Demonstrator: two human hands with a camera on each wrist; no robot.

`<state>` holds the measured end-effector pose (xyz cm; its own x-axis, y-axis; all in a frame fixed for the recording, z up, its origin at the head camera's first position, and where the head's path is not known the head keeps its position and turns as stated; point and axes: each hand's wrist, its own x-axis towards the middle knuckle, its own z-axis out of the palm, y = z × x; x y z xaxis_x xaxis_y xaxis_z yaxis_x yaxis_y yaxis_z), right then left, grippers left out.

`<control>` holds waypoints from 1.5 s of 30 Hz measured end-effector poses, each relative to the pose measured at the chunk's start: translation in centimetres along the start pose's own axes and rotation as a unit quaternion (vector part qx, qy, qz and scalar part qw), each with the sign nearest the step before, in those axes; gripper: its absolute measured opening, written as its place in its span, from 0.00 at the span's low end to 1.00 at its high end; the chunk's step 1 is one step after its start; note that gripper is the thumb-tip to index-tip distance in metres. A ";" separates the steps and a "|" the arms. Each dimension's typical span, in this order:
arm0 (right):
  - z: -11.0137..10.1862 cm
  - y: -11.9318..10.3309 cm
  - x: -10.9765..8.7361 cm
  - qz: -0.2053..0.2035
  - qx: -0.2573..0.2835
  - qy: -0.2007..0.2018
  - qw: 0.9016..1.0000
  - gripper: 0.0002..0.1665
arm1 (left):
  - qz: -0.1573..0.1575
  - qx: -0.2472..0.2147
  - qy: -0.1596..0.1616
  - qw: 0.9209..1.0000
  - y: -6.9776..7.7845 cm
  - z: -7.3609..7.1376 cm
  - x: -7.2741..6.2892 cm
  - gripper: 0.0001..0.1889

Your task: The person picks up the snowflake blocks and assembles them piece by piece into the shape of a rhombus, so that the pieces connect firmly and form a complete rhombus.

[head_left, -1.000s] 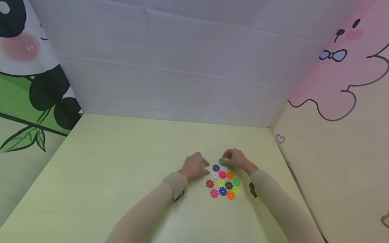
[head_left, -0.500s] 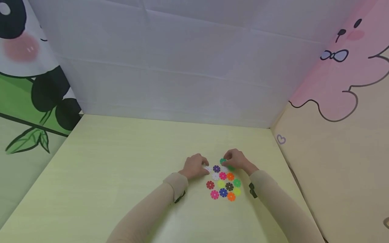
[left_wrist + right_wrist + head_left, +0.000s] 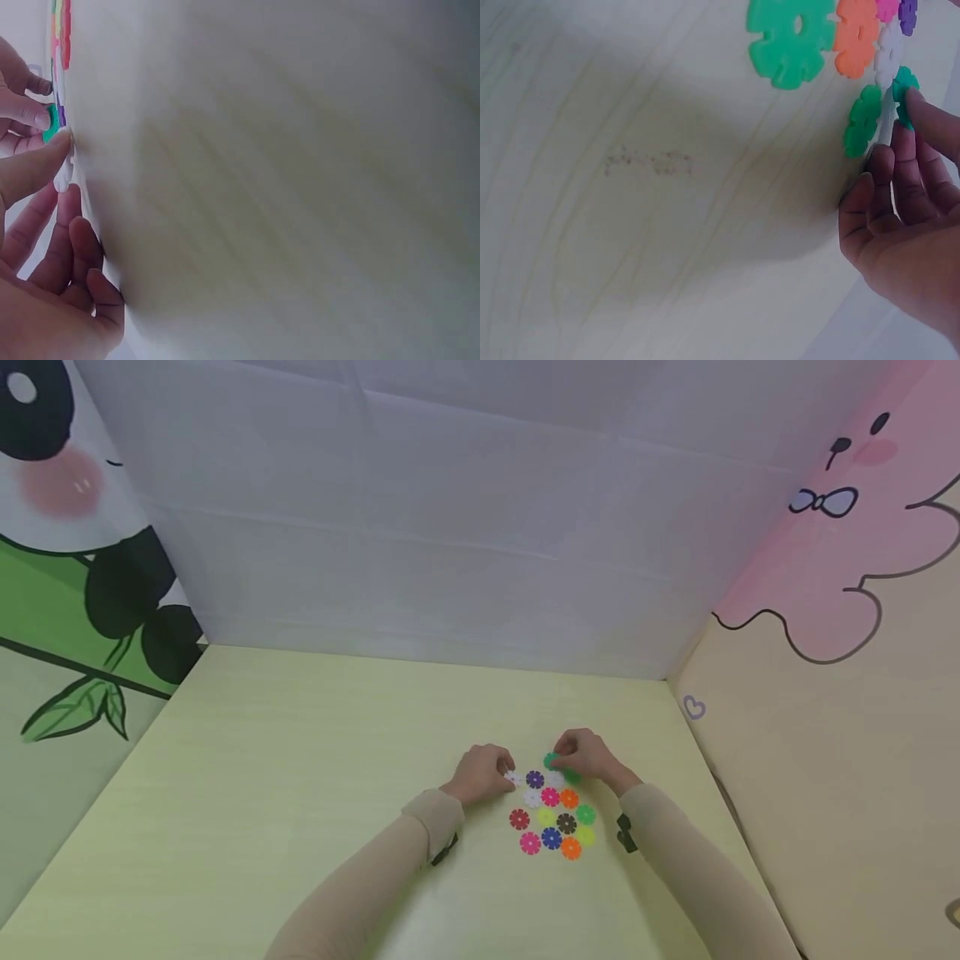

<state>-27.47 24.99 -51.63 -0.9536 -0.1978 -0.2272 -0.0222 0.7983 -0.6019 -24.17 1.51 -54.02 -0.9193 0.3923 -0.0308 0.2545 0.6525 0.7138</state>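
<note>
Several notched plastic snowflake discs lie clustered on the table, between and below the hands. At the upper left of the cluster, my left hand [image 3: 482, 774] pinches a white snowflake disc [image 3: 64, 178] between thumb and fingertips. My right hand [image 3: 590, 755] pinches a green snowflake disc [image 3: 905, 94] at the top of the cluster. A purple disc [image 3: 535, 779] lies between the hands. Another green disc [image 3: 862, 121] lies beside the right fingers, partly hidden by the hand in the head view. Closer to the person are a red disc [image 3: 519, 819] and a blue disc [image 3: 552, 838].
The pale wood-grain table [image 3: 300, 760] stretches left and back. A white cloth wall [image 3: 450, 527] closes the far side. A panda-print panel [image 3: 112, 593] stands at left, and a pink-figure panel [image 3: 810, 568] at right, close to the right arm.
The head view has shifted slightly, so everything sits a little lower. Both hands keep nearly the same places, and the discs they pinch stay in their fingers.
</note>
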 end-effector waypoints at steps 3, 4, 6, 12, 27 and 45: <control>0.0 0.2 0.0 0.005 0.011 -0.003 1.000 0.12 | 0.011 -0.024 0.007 1.000 -0.5 0.1 0.1 0.10; 0.0 0.3 -0.1 0.007 0.013 -0.004 1.000 0.12 | 0.014 -0.034 0.010 0.999 -0.6 0.1 0.0 0.09; 0.0 0.3 -0.1 0.011 0.020 -0.005 1.000 0.12 | 0.015 -0.056 0.010 0.998 -0.9 -0.1 -0.1 0.08; -0.2 0.3 -0.3 0.004 0.032 0.001 0.999 0.09 | -0.027 -0.110 -0.005 0.994 -1.7 -1.3 -0.5 0.06; 0.2 -1.0 -0.5 -0.066 0.050 0.012 0.997 0.06 | -0.068 -0.173 0.023 0.982 -2.9 -3.4 -1.5 0.11; 3.4 -4.8 -1.7 -0.118 0.120 0.046 0.985 0.04 | -0.084 -0.249 0.070 0.962 -3.9 -3.9 -1.8 0.15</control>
<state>-24.69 19.54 -50.92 -0.9536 -0.3011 0.0053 -0.1865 0.5768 -0.7953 -24.67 -4.29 -54.00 -0.9753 0.1944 -0.1051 -0.0442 0.2944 0.9547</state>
